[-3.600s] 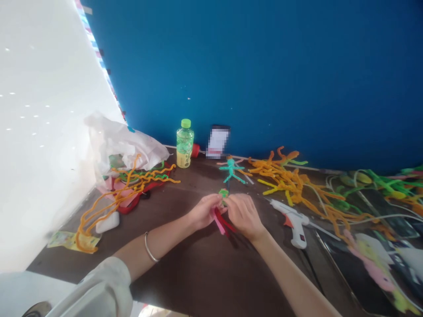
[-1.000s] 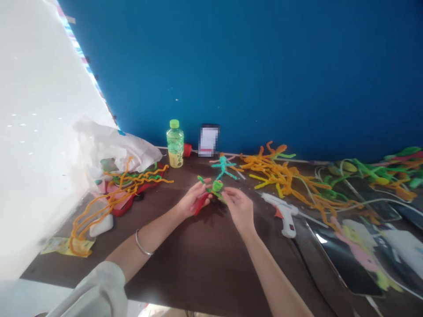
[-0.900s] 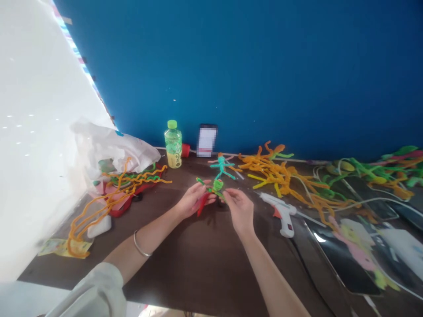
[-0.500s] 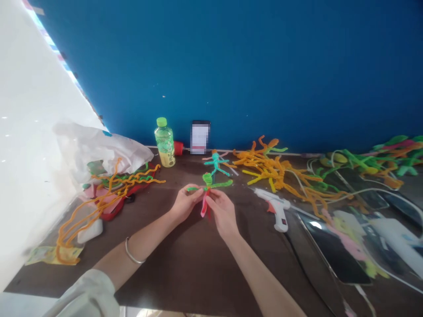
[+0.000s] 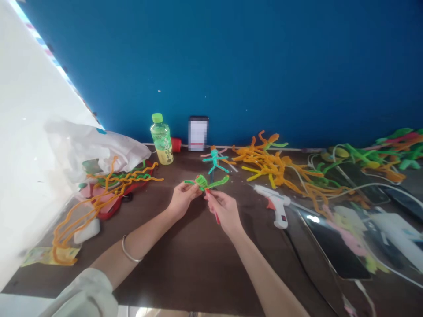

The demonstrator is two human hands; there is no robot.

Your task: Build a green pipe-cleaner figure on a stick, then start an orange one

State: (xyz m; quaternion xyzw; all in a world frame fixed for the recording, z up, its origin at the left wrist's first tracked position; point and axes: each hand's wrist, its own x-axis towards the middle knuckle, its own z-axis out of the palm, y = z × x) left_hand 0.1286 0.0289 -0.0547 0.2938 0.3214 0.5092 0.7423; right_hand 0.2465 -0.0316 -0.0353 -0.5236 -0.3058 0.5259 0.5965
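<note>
Over the dark brown table (image 5: 198, 268) I hold a small pipe-cleaner figure (image 5: 205, 182) with a green looped head, green arms and red legs. My left hand (image 5: 181, 200) pinches its left green arm, fingers closed. My right hand (image 5: 224, 209) is closed round the red legs, which poke out below the palm. A finished teal figure (image 5: 214, 161) lies on the table just beyond.
A white glue gun (image 5: 276, 208) lies right of my hands. Orange pipe cleaners (image 5: 274, 167) pile up behind it, wavy orange ones (image 5: 109, 189) at left by a white plastic bag (image 5: 95, 147). A green-capped bottle (image 5: 161, 140) and a phone (image 5: 198, 133) stand against the blue wall.
The figure has been turned from lying between my hands to upright with green arms spread. My right hand shifted from the green part down onto the red legs. The view drifted right.
</note>
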